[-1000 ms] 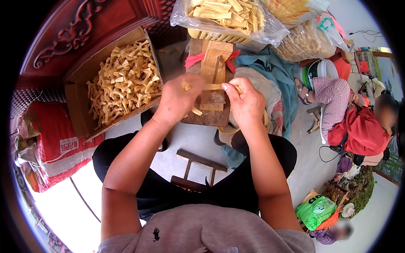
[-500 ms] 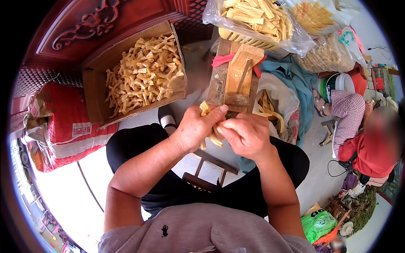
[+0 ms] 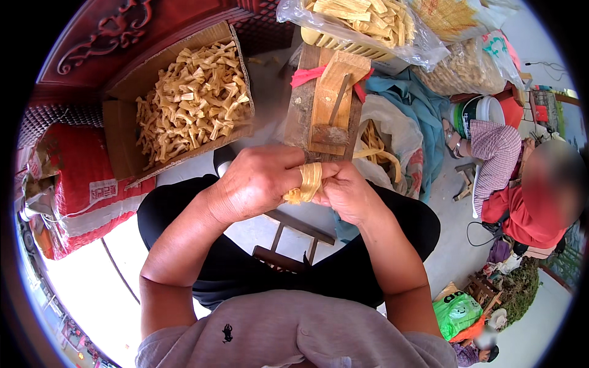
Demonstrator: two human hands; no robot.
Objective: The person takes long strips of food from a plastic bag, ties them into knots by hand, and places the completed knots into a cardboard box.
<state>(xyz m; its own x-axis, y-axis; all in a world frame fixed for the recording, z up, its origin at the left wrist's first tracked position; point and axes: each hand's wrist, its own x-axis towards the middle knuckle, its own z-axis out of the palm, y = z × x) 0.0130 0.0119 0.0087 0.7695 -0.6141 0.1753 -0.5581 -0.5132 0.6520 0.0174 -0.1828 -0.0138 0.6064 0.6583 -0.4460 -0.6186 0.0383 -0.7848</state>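
- 2 bare hands meet over the lap: the left hand [image 3: 261, 181] has curled fingers and grasps the yellow strip [image 3: 311, 179], and the right hand [image 3: 350, 190] seems to pinch the same strip, though its fingertips are partly hidden
- The strip lies between both hands, just before the near end of the wooden bench [image 3: 300, 104]; its flat band wraps over 1 finger, seemingly of the left hand, and 1 bunched end shows below
- In my judgement, the loop could slip off or loosen, if this finger withdraws before the end is held firmly
- The strip could also split along its fibres, because it looks dry and is bent tightly; a hard pull would be the cause
- If the pinch fails, the strip could drop to the floor, since the cardboard box [image 3: 119, 132] stands well apart on the left
- Compared with 0.5 s ago, the left hand now turns its back more upward, and the broad band is visible
- Compared with 1.0 s ago, the strip is no longer stretched across the bench, but gathered into a compact loop
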